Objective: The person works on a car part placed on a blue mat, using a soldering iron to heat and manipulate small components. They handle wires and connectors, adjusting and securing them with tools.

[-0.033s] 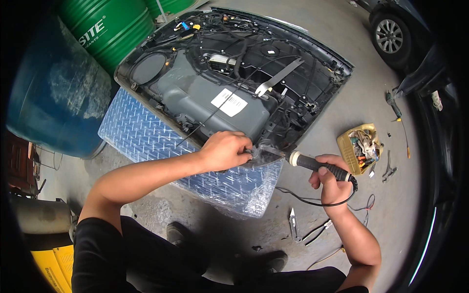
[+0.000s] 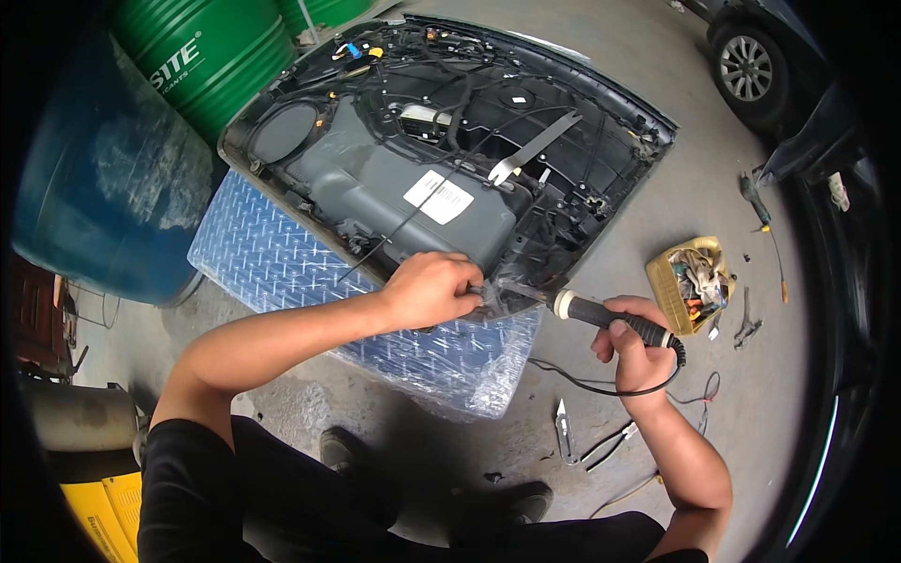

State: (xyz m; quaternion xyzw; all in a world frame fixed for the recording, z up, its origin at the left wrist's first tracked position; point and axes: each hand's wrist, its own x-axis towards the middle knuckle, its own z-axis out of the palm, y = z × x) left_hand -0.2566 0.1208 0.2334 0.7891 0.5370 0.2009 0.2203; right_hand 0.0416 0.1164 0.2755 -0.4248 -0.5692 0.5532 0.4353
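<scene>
The left hand [image 2: 434,289] curls inward at the near corner of the car door panel [image 2: 371,183], its grip unclear; the right hand [image 2: 640,345] wraps closed around the soldering iron [image 2: 593,312], tip pointing there. Light pressure, left hand clear of heat, should work best.

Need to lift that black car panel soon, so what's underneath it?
Under the black car panel, a plastic-wrapped, blue-patterned block sticks out along the near side; whatever lies farther beneath, the panel covers.

In front of me, a plastic-wrapped blue block [image 2: 441,375] carries the car door panel [image 2: 352,195], while a utility knife [image 2: 566,441], pliers [image 2: 610,448] and yellow basket [image 2: 664,286] lie on the floor [image 2: 610,258].
</scene>
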